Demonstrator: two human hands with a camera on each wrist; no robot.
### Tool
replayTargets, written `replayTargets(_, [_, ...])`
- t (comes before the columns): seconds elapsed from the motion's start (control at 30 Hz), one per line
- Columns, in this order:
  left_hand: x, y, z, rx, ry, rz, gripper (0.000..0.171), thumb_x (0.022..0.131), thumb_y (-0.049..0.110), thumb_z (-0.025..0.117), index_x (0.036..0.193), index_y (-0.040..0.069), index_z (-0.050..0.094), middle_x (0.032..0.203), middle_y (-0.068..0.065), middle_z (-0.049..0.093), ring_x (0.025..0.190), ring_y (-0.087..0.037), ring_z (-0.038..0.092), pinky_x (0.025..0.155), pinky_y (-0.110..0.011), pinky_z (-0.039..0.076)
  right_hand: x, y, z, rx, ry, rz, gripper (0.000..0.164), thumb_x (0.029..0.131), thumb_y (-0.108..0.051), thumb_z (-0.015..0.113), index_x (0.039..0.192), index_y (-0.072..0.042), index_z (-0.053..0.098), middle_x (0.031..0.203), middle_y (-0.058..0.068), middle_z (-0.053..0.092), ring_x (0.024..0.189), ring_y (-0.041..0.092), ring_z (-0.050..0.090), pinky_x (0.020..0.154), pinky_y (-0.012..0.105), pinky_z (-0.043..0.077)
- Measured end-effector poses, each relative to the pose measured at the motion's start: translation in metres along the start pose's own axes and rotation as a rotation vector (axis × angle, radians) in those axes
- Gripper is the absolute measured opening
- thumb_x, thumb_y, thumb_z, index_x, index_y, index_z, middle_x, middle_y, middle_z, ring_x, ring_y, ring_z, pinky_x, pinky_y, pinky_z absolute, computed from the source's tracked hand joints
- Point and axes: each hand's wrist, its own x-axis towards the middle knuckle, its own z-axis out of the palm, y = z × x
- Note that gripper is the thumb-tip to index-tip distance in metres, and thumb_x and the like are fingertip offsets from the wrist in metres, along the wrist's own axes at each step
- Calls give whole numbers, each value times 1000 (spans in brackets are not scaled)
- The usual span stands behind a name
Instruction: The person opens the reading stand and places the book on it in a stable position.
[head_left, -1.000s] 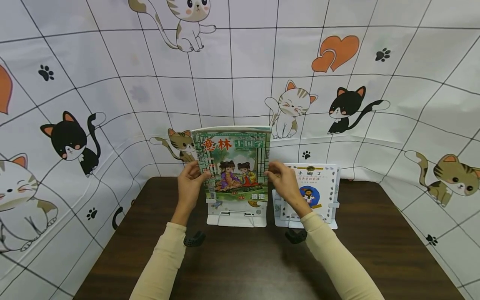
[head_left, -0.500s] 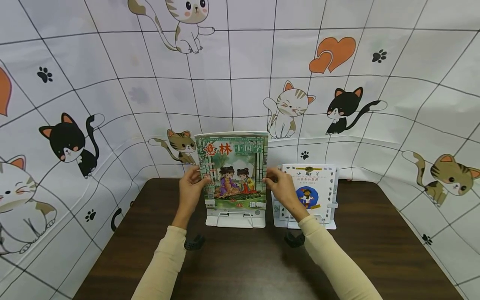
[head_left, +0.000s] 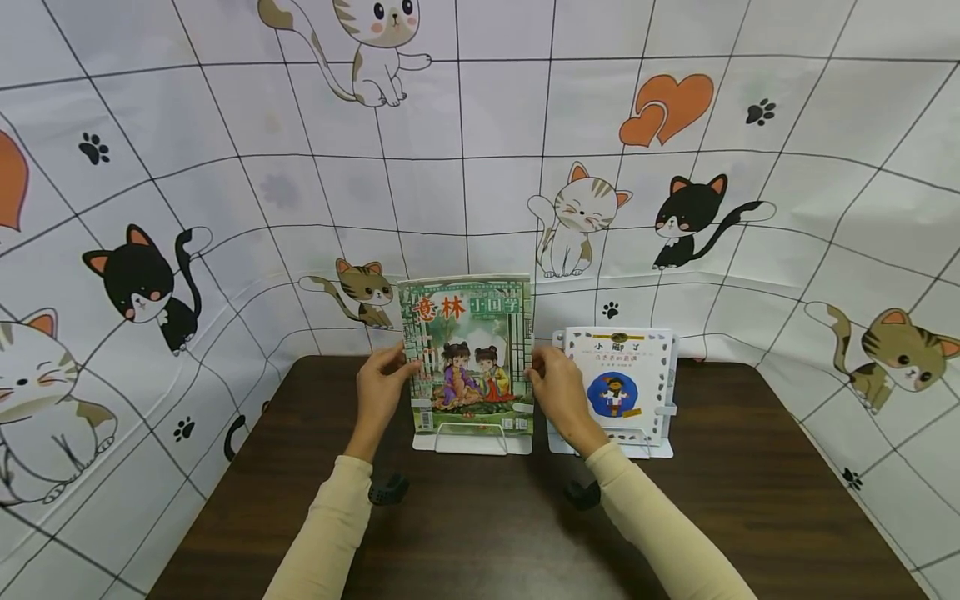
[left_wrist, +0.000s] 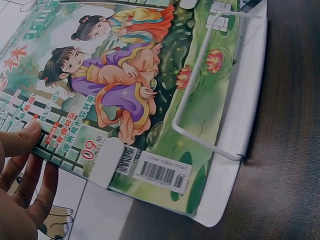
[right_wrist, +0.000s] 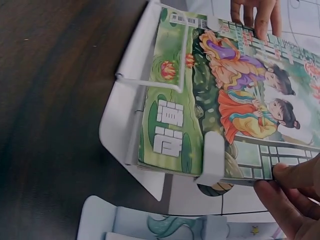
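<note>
A green illustrated magazine (head_left: 480,375) leans back on a white book stand (head_left: 519,444). Its bottom edge sits on the stand's ledge, behind the white wire bar (left_wrist: 192,95). White side clips overlap the cover near both lower edges, a left clip (left_wrist: 106,162) and a right clip (right_wrist: 213,155). My left hand (head_left: 380,392) pinches the left edge, thumb on the cover and fingers behind. On the opposite edge my right hand (head_left: 561,396) pinches the magazine the same way, thumb in front, as the right wrist view shows.
Just to the right, a white picture book (head_left: 615,367) rests on a second stand (head_left: 660,452), partly behind my right hand. Both stands are on the dark wooden table (head_left: 480,533). A cat-patterned sheet (head_left: 495,108) hangs behind and around it.
The magazine has come down into the stand, its lower edge passing behind the wire bar, and the clips now show over its cover. Both hands have lowered slightly with it.
</note>
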Motion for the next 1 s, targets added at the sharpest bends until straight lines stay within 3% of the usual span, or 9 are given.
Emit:
replayTargets(0.17, [-1, -3, 1, 2, 9, 7, 49, 88, 9, 88, 134, 4, 73, 108, -18, 71, 89, -5, 60, 76, -14, 46, -4, -1, 4, -20, 11, 43, 18, 94, -6, 81, 107, 0, 70, 101, 14, 72, 92, 29, 73, 81, 46, 60])
replayTargets(0.37, [-2, -5, 3, 47, -3, 21, 49, 90, 10, 86, 137, 4, 72, 107, -18, 69, 95, -21, 66, 79, -19, 48, -6, -4, 8, -21, 26, 64, 28, 95, -3, 79, 118, 1, 65, 103, 14, 68, 93, 30, 69, 81, 49, 59])
replayTargets(0.53, [-5, -5, 2, 32, -26, -17, 47, 93, 5, 83, 138, 2, 70, 115, -20, 70, 103, -33, 70, 79, -13, 50, -8, -2, 11, -30, 51, 11, 42, 95, -1, 79, 132, 1, 60, 101, 13, 68, 86, 28, 69, 74, 47, 59])
replayTargets(0.77, [-9, -1, -1, 41, -58, -50, 40, 94, 1, 79, 133, 0, 70, 120, -20, 68, 107, -34, 70, 77, -11, 49, -7, -1, 7, -62, 57, -50, 39, 97, -2, 77, 132, 1, 61, 100, 15, 70, 83, 31, 71, 72, 48, 60])
replayTargets(0.9, [-13, 5, -2, 67, -40, -33, 39, 95, -3, 75, 133, -2, 68, 120, -22, 66, 108, -37, 69, 87, -28, 59, -8, -3, -5, -33, 43, -47, 35, 100, -4, 73, 133, 2, 63, 100, 15, 72, 83, 29, 73, 70, 44, 61])
replayTargets(1.0, [-18, 10, -3, 97, -18, 16, 36, 96, -4, 72, 132, -4, 67, 117, -22, 66, 105, -36, 69, 89, -40, 61, -11, -3, -18, -17, 40, -59, 33, 100, -5, 73, 131, 3, 65, 101, 15, 72, 83, 27, 74, 69, 41, 62])
